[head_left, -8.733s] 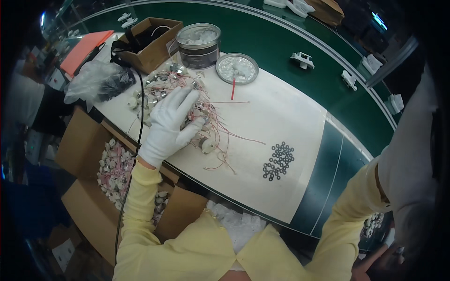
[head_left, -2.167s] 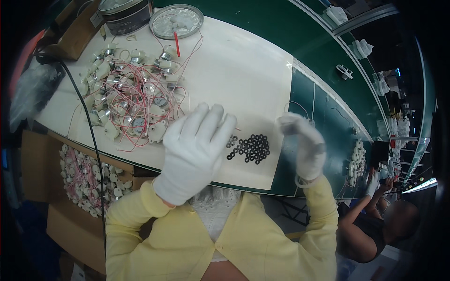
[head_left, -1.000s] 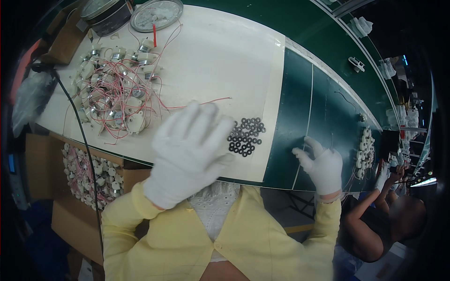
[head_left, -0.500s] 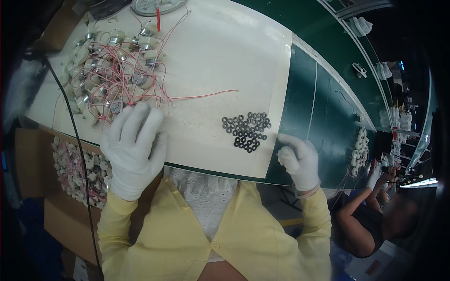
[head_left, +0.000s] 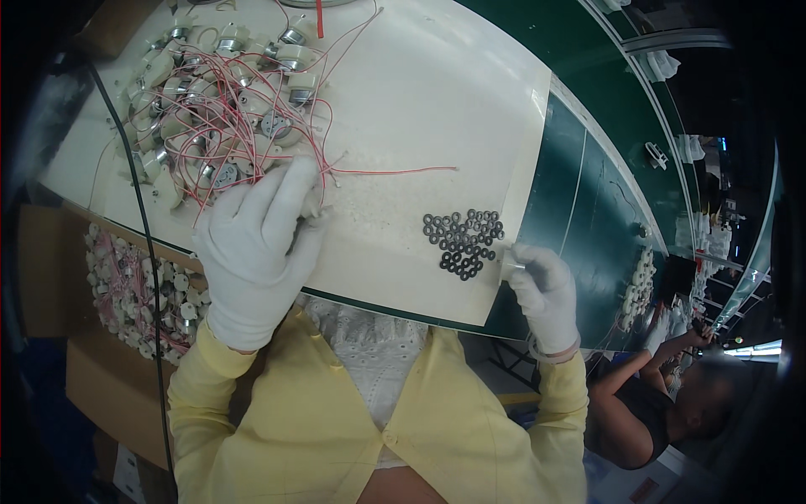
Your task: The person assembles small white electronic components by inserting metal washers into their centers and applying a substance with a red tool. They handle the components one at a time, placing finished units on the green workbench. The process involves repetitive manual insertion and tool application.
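Wearing a white glove, my left hand (head_left: 256,252) reaches to the near edge of a heap of small motors (head_left: 227,109). These have cream plastic housings, silver bodies and tangled red and pink wires. Between its thumb and fingertips a pale piece shows, seemingly the housing of one motor (head_left: 313,205); the fingers cover most of it. My right hand (head_left: 547,294), also gloved, is closed in a pinch beside a cluster of small black rings (head_left: 462,244). A small pale, shiny bit shows at its fingertips, too little to name.
An open cardboard box (head_left: 109,386) full of similar motors stands below the table's left edge. A black cable (head_left: 134,193) crosses there. More white parts (head_left: 638,290) lie on the green mat (head_left: 579,218) at right, where another person (head_left: 638,403) works.
My left hand has moved right and closed at the motor heap. My right hand stays by the rings, and a pale bit now shows at its fingertips. The whole view has shifted slightly.
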A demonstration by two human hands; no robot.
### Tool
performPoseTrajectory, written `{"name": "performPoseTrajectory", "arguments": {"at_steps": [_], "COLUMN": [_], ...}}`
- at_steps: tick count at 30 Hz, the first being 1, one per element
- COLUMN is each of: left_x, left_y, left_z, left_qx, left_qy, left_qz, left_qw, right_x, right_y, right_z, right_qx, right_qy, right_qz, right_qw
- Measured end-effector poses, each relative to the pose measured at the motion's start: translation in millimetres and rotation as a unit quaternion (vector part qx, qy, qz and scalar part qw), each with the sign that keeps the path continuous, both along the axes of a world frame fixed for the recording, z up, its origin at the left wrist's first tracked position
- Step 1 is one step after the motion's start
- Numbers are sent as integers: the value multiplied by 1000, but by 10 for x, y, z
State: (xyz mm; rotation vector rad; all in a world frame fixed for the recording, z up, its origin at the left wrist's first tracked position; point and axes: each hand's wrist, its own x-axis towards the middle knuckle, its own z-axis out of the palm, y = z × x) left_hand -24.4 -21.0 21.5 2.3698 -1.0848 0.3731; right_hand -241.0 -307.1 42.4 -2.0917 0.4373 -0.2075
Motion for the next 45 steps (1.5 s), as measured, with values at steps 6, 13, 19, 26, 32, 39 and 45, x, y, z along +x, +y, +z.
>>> {"name": "performPoseTrajectory", "arguments": {"at_steps": [6,13,19,26,32,39,45], "left_x": [5,6,15,30,34,41,72], "left_y": [3,-4,0,9,6,4,-9], "left_z": [-6,-15,-17,-29,-25,-27,-53], "left_qx": [9,1,-4,-7,-4,-12,-34], "left_qy": [-3,5,4,4,1,3,-29], "left_qz": [6,3,-2,-7,-7,-12,-24], "left_qw": [1000,1000,1000,1000,1000,1000,999], "right_x": [229,377,458,486,461,466,398], "right_y": [-19,41,33,-3,-2,-2,35], "right_z": [224,395,420,447,413,568,679], "right_qx": [-325,-457,-452,-467,-458,-461,-470], "right_qy": [22,12,-2,5,-3,63,141], "right_qz": [147,180,207,229,198,225,251], "right_qw": [934,871,868,854,866,856,835]}}
